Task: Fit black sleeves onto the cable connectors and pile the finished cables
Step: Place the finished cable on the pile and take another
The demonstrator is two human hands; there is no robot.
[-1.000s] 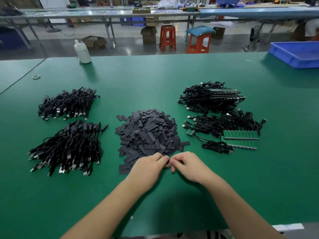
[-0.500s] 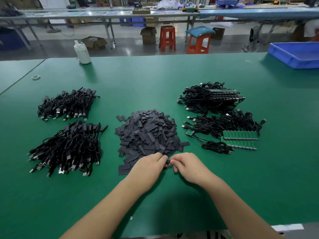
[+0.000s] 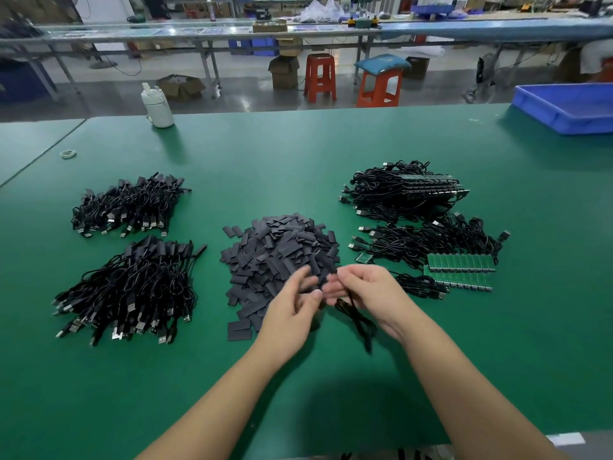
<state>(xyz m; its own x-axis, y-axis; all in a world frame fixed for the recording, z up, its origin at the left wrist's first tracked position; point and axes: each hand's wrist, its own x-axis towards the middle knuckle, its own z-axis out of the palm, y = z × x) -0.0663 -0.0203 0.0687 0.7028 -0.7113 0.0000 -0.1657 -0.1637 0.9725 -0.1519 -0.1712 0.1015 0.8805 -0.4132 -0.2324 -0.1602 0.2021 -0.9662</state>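
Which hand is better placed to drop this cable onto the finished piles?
Left. The left hand hovers open nearer the two black cable piles on the table's left side, while the right hand pinches the thin black cable and would have to cross over.

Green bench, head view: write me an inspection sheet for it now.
Surface: green mat covers the bench.
Job's things: loose sleeve pile at centre; two finished cable piles on the left; unfinished cables with green boards on the right.
Clutter: white jug, small ring, blue tray.
Grips: right hand pinches one cable; left hand, fingers relaxed, holds nothing visible.
Cables: held cable dangles to the mat.
Surroundings: orange stools, cardboard boxes, far workbench.
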